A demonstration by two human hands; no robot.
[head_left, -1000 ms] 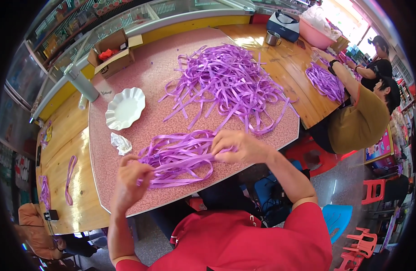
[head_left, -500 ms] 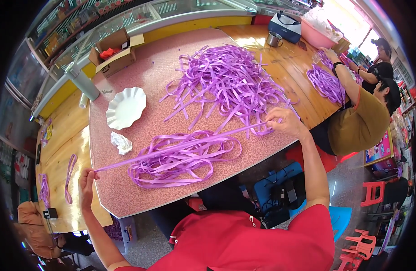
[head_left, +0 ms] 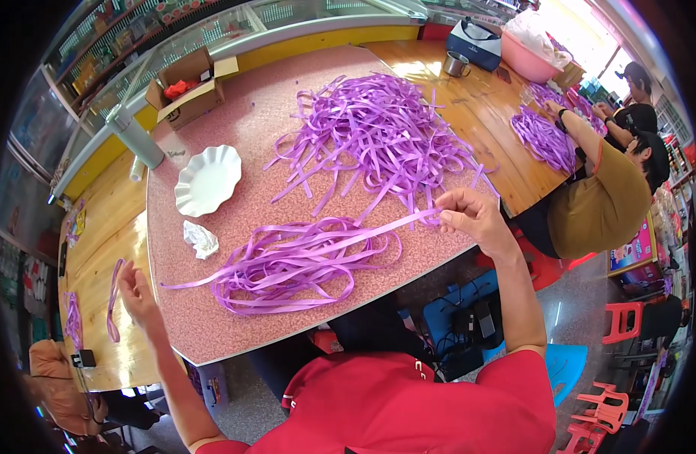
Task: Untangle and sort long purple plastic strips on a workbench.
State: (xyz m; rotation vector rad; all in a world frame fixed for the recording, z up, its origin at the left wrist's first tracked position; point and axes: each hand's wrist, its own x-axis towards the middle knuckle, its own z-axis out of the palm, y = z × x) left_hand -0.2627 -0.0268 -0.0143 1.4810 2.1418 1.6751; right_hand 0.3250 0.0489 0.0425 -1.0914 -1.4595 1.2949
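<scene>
My right hand [head_left: 473,221] pinches one end of a purple ribbon [head_left: 399,223] over the near right part of the pink speckled table [head_left: 257,136]. From there the ribbon runs left across a loose coil of purple ribbons [head_left: 287,291], and its other end lies free near the table's left edge. My left hand [head_left: 140,299] is off that end, at the left edge, fingers apart and holding nothing. Close beside it, a narrow purple ribbon loop [head_left: 113,310] lies on the wooden table [head_left: 128,227]. A large tangled heap of purple ribbons [head_left: 378,136] covers the far middle.
On the left stand a white scalloped dish [head_left: 209,181], crumpled tissue [head_left: 201,239], a grey-green flask [head_left: 135,136] and an open cardboard box [head_left: 185,89]. A metal mug [head_left: 456,64] and a pink basin [head_left: 529,57] are far right. A co-worker [head_left: 601,197] sits at the right.
My left hand has let go of the ribbon's left end and moved slightly left, its fingers spreading. The ribbon has slackened onto the coil. My right hand still grips its end, slightly lower.
</scene>
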